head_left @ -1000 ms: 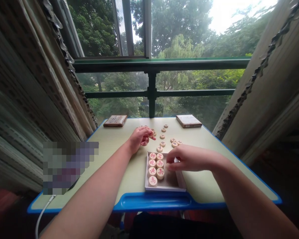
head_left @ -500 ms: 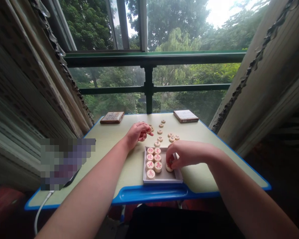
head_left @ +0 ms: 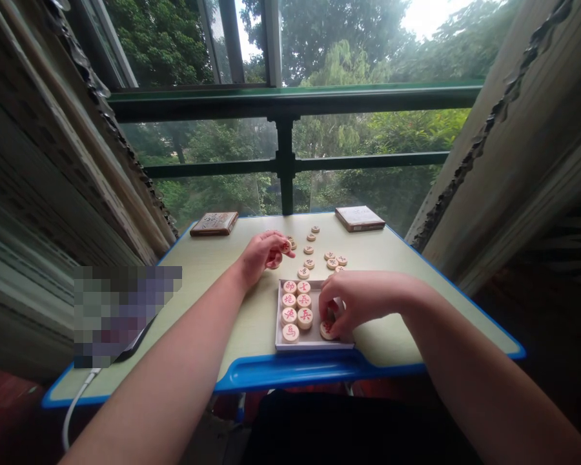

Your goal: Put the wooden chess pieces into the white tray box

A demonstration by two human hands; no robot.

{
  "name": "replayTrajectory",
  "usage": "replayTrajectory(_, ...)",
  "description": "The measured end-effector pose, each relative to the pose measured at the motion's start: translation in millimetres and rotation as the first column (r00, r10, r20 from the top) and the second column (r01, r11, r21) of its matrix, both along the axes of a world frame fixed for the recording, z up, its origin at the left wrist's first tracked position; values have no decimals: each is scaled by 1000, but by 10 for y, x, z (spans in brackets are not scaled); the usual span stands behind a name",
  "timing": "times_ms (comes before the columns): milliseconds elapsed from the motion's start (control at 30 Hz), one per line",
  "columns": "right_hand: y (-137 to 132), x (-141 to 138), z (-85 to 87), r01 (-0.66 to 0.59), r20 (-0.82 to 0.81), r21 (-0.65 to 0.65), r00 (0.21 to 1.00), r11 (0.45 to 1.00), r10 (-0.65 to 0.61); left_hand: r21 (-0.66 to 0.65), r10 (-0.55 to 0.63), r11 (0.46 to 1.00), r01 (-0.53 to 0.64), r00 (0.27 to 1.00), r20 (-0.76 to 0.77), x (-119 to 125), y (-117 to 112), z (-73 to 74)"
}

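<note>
A shallow white box (head_left: 312, 343) lies near the front edge of a pale table (head_left: 213, 278) with a blue rim. Several round wooden chess pieces with red characters (head_left: 296, 309) fill its left columns. My right hand (head_left: 358, 298) reaches into the box, fingers curled and pinching a piece (head_left: 327, 330) at its front row. My left hand (head_left: 263, 252) rests further back on the table, closed around a few loose pieces, one (head_left: 285, 246) showing at its fingertips. More loose pieces (head_left: 319, 252) lie scattered behind the box.
Two flat brown boxes sit at the table's far corners, one on the left (head_left: 214, 223) and one on the right (head_left: 359, 218). A white cable (head_left: 77, 403) hangs off the front left. Window railing (head_left: 285, 161) and curtains (head_left: 53, 142) stand behind the table.
My right hand has moved from the box's right rim into the box, setting a piece down near the front row. My left hand has stayed by the loose pieces.
</note>
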State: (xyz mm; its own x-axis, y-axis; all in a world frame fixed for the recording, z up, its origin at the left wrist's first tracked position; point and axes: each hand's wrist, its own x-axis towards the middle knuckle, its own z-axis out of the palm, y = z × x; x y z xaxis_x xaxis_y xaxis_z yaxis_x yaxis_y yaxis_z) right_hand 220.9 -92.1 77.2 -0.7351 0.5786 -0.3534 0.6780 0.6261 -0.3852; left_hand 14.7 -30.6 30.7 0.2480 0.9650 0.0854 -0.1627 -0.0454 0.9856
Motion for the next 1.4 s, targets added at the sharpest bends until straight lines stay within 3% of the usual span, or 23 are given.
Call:
replayTrajectory(200,4,-25,-23,83,80,72,993,994,-89,1,13,1000,-13,1000,12,3,-9,14)
replayTrajectory(400,15,-1,-25,20,5,-5,1000,1000,-20,-1,25,1000,-25,1000,17,1,-16,37)
replayTrajectory(633,-5,-34,-15,90,70,47,993,995,-93,8,12,1000,-12,999,35,-11,-20,54)
replayTrajectory(1033,-32,-54,-5,15,18,-45,1000,999,-14,-24,7,1000,-7,1000,16,0,-27,70)
replayTrajectory(1400,-28,-48,0,30,9,-53,1000,998,-30,-17,18,1000,-17,997,70,-24,-24,69)
